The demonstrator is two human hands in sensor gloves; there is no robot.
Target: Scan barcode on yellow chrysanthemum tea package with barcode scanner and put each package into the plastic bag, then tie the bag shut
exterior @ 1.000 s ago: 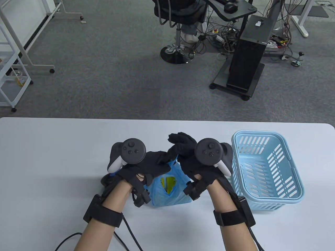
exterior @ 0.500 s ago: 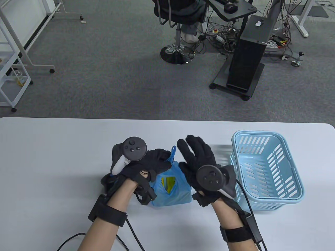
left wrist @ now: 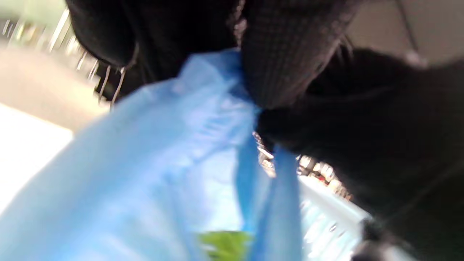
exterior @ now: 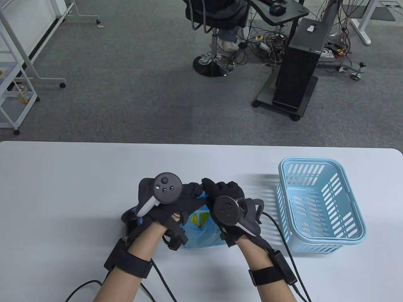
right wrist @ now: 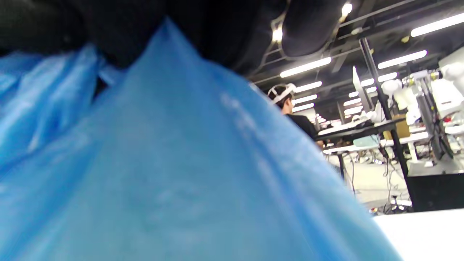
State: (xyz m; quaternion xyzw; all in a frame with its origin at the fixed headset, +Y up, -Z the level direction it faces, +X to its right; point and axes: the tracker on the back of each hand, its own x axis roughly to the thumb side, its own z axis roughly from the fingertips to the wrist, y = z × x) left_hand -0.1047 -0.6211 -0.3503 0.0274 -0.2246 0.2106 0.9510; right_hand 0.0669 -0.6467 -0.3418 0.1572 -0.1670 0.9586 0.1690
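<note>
Two gloved hands, one blue plastic bag, one light-blue basket, one white table.

bag: translucent blue, under hands | packet: yellow-green | gloves: black | basket: pale blue, slotted, right of right hand

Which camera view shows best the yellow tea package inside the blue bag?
The table view: the yellow tea package shows through the plastic bag. The left wrist view gives only a blurred greenish patch at the bottom edge; the right wrist view shows only bag plastic.
</note>
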